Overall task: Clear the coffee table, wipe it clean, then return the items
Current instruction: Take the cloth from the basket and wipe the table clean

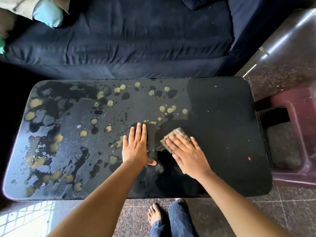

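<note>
Left hand [136, 147] flat, fingers spread; right hand [186, 154] flat (palm down).

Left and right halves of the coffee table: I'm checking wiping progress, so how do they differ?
The left half is blotched with yellowish spots and wet smears; the right half looks evenly dark with a few specks. The left hand lies flat on bare tabletop; the right hand presses a cloth. Neither half holds other items.

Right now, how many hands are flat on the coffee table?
2. The left hand lies palm-down on bare tabletop near the middle of the coffee table; the right hand, just beside it, presses a folded cloth.
</note>
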Tool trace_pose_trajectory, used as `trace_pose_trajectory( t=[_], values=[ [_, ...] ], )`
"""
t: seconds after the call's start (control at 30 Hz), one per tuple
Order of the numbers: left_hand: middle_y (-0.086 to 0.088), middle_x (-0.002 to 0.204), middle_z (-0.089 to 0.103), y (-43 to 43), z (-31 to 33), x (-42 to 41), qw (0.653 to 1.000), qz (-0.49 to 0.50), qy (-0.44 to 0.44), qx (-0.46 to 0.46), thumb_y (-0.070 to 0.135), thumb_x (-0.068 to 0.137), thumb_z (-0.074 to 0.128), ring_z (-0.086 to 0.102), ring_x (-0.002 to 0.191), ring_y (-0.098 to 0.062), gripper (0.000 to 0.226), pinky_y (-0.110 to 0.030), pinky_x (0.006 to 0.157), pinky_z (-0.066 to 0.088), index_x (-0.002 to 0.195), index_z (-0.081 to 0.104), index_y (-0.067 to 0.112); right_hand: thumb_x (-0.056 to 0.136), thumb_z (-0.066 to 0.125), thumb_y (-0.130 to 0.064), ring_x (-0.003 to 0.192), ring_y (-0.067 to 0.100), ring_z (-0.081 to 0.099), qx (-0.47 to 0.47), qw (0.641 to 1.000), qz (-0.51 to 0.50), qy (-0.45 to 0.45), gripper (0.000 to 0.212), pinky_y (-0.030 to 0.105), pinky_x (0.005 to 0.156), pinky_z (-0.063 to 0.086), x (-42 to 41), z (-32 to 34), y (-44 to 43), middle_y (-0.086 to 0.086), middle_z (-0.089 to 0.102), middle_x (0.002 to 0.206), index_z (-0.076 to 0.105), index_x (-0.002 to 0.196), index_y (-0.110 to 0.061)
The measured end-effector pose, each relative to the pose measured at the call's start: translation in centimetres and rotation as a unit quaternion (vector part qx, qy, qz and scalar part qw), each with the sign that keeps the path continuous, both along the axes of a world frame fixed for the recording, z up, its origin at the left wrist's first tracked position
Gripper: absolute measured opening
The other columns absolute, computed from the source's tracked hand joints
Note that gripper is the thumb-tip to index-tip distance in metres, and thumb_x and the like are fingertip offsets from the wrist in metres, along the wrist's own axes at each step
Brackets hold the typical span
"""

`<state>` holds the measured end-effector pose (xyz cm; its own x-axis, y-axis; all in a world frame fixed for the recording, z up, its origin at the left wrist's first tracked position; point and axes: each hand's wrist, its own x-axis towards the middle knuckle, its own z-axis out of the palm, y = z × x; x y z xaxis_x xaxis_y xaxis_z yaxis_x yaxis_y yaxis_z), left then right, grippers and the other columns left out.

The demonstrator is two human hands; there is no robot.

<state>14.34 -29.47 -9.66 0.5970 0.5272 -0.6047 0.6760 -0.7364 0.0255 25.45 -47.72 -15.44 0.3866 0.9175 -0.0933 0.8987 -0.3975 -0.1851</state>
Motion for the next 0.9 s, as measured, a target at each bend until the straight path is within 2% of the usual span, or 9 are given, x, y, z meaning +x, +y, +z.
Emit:
trace_pose_trajectory(
  t=[0.17,0.27,0.4,0.5,0.6,0.67,0.8,0.83,0.9],
  values=[
    [-0.003,0.154,-0.033,0.4,0.0,0.7,0.999,-0.027,0.018,0.005,0.066,0.056,0.078,-0.026,0.143,-0.024,0.15,-0.046,0.116,-0.008,0.144,-0.033,0.015,0.095,0.027,-0.037,0.144,0.019,0.024,-0.004,0.967,-0.253,0.03,0.054,0.054,0.108,0.029,1.9,0.3,4.5,-0.007,0.027,0.155,0.027,0.149,-0.027],
    [-0.004,0.153,-0.034,0.8,0.0,1.0,0.999,-0.029,0.028,0.003,0.067,0.054,0.078,-0.028,0.142,-0.024,0.153,-0.047,0.116,-0.01,0.142,-0.035,0.015,0.096,0.027,-0.038,0.144,0.019,0.023,0.003,0.981,-0.188,0.044,0.055,0.054,0.109,0.029,1.9,0.4,6.0,-0.006,0.027,0.156,0.025,0.149,-0.027],
    [-0.002,0.153,-0.035,1.1,-0.2,1.0,0.998,-0.054,0.014,-0.014,0.069,0.053,0.076,-0.028,0.142,-0.024,0.152,-0.046,0.116,-0.011,0.142,-0.034,0.015,0.096,0.027,-0.039,0.145,0.012,0.017,-0.027,0.996,0.083,-0.012,0.056,0.049,0.112,0.03,5.2,0.2,1.6,-0.011,0.019,0.158,0.02,0.151,-0.03],
    [0.002,0.15,-0.034,1.4,-0.1,1.3,0.997,-0.067,-0.026,-0.038,0.078,0.057,0.063,-0.025,0.143,-0.021,0.142,-0.044,0.117,-0.009,0.145,-0.029,0.015,0.095,0.026,-0.039,0.145,0.011,0.014,-0.032,0.998,-0.05,-0.004,0.057,0.051,0.112,0.03,7.3,0.1,1.4,-0.013,0.017,0.158,0.018,0.151,-0.032],
    [-0.001,0.159,-0.019,2.3,-0.2,2.6,0.996,0.008,-0.088,-0.023,0.076,0.08,0.037,-0.015,0.147,-0.019,0.108,-0.04,0.12,-0.003,0.15,-0.017,0.014,0.097,0.033,-0.039,0.146,0.018,0.015,-0.016,0.98,-0.196,0.016,0.056,0.053,0.112,0.023,6.8,0.1,5.4,-0.008,0.019,0.158,0.021,0.151,-0.028],
    [-0.001,0.16,-0.013,3.0,-0.4,3.9,0.993,0.058,-0.101,-0.017,0.066,0.092,0.03,-0.011,0.147,-0.019,0.089,-0.039,0.12,0.0,0.152,-0.011,0.015,0.097,0.035,-0.038,0.146,0.019,0.017,0.0,0.984,-0.178,0.027,0.056,0.053,0.112,0.023,6.2,0.1,7.4,-0.006,0.021,0.158,0.023,0.15,-0.028],
    [0.002,0.161,-0.009,4.6,-0.6,6.2,0.993,0.076,-0.093,-0.018,0.05,0.1,0.027,-0.006,0.148,-0.018,0.07,-0.04,0.12,0.005,0.153,-0.003,0.016,0.096,0.024,-0.042,0.146,0.014,0.016,-0.019,0.998,0.059,-0.002,0.057,0.05,0.113,0.028,8.0,-0.2,5.4,-0.01,0.017,0.158,0.018,0.151,-0.03],
    [0.002,0.161,-0.009,4.9,-0.6,6.5,0.993,0.075,-0.09,-0.022,0.047,0.101,0.027,-0.006,0.148,-0.018,0.067,-0.04,0.12,0.005,0.154,-0.002,0.017,0.096,0.024,-0.043,0.146,0.012,0.015,-0.026,0.997,0.075,-0.007,0.057,0.05,0.113,0.027,8.8,-0.3,4.4,-0.012,0.015,0.158,0.017,0.151,-0.031],
    [0.003,0.161,-0.009,5.2,-0.8,6.9,0.993,0.074,-0.085,-0.023,0.043,0.102,0.027,-0.006,0.148,-0.018,0.063,-0.04,0.12,0.005,0.154,0.0,0.019,0.095,0.026,-0.043,0.146,0.011,0.014,-0.025,1.0,-0.013,-0.001,0.057,0.052,0.112,0.028,9.9,-0.2,3.8,-0.013,0.016,0.158,0.017,0.151,-0.033]
  ],
)
